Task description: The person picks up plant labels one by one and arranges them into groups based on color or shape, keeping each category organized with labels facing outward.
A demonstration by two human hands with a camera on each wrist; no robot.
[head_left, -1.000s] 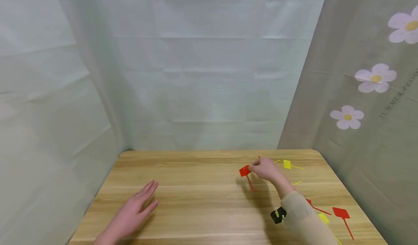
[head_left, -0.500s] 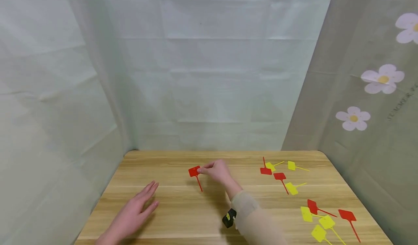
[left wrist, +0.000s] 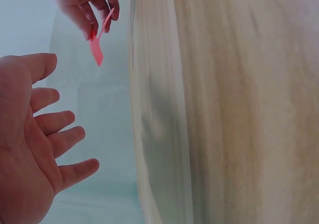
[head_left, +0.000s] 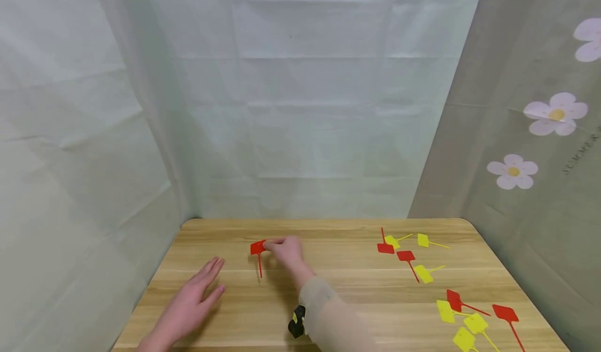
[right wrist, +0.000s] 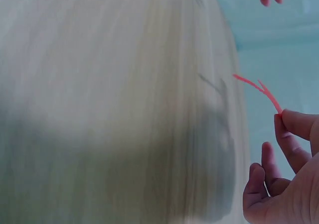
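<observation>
My right hand (head_left: 289, 254) pinches a red cable-tie tag (head_left: 257, 247) by the edge of its flat plate, between thumb and index finger. The thin tail points down toward the table. In the right wrist view the tag (right wrist: 271, 99) is seen nearly edge-on, held above the tabletop. My left hand (head_left: 188, 302) is at the left of the table, fingers extended, with nothing in it. The left wrist view shows the left hand's (left wrist: 30, 139) palm and spread fingers, apart from the tag (left wrist: 97, 50).
Several red and yellow cable-tie tags lie at the right of the wooden table (head_left: 328, 234), among them a yellow tag (head_left: 423, 240), a red tag (head_left: 406, 257) and another red tag (head_left: 505, 313). Pale curtains (head_left: 300, 107) enclose the table's back and sides. A black wrist device (head_left: 297, 322) sits by the right sleeve.
My right hand has carried the red tag leftward across the table, away from the other tags and closer to the left hand. The left hand has hardly moved.
</observation>
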